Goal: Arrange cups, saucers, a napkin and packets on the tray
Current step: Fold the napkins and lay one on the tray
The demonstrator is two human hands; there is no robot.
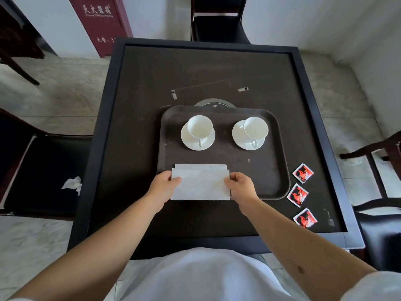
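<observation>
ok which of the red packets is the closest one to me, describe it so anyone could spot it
Start at the dark tray; off its right edge three red packets lie in a line on the table. Yours is the nearest packet, last in the line, by the table's front right corner.

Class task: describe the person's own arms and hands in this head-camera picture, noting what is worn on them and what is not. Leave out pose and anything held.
Both forearms are bare from wrist to past the elbow. The left hand and right hand wear no gloves, and no rings, watch or bracelet show. White short sleeves edge the bottom corners of the picture, matching the white top on the torso. A small dark mark sits on the right forearm.
</observation>
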